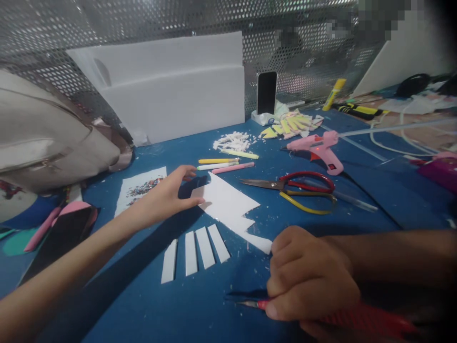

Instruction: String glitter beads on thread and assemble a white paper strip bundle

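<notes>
My left hand (178,190) reaches in from the left with thumb and fingers apart. Its thumb tip lies at the left edge of a jagged white sheet piece (228,197), which looks like foam board. In my right hand (310,271) is a red-handled craft knife (262,304), its blade pointing left above the blue table. The knuckles of that hand meet the sheet's narrow near tip; whether they grip it is hidden. Several white strips (205,247) lie in a row nearer to me. Scissors (282,183) with red and yellow handles rest beyond the sheet.
Several pens (232,167) and white scraps (233,142) lie behind the sheet. At right is a pink glue gun (321,145) with its cord. A phone (267,93) stands at the back near white boards (178,105). A bag (53,128) is at left.
</notes>
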{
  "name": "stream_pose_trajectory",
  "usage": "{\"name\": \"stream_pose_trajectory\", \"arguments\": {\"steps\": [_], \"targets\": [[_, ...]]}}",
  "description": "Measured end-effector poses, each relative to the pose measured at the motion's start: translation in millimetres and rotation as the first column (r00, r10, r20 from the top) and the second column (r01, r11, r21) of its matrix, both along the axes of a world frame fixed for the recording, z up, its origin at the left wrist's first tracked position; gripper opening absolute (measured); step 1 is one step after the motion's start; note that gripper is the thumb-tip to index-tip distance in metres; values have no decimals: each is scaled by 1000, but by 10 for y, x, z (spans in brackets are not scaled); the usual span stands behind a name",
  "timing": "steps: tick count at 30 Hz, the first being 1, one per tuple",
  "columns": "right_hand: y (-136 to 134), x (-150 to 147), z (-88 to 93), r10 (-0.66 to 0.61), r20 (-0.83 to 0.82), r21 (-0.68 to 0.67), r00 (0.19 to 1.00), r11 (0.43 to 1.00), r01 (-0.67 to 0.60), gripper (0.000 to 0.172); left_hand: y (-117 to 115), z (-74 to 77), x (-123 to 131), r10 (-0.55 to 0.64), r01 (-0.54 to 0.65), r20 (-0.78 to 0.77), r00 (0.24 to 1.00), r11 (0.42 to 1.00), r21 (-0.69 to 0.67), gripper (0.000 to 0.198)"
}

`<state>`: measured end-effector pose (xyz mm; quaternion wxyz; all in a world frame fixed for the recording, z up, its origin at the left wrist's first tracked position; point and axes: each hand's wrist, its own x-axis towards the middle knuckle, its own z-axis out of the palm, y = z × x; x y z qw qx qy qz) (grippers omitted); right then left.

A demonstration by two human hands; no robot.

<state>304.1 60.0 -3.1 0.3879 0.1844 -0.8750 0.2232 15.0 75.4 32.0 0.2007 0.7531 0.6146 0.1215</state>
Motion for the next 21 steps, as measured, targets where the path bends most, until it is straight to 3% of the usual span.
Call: {"name": "stream_pose_trajectory", "arguments": {"steps": [5, 13, 21], "targets": [[-18, 12, -43, -42, -41, 62, 998, 997, 45, 43, 237, -95, 27, -78, 78, -5, 997, 994, -78, 94], [-50, 9, -110, -75, -142, 137, 987, 986, 95, 35, 317, -53, 150, -151, 146, -27, 988, 978, -147, 102], [-63, -38, -249, -75, -252, 98, 965, 990, 103, 34, 302, 88, 111, -81, 77, -32, 996, 991, -109, 79]]}}
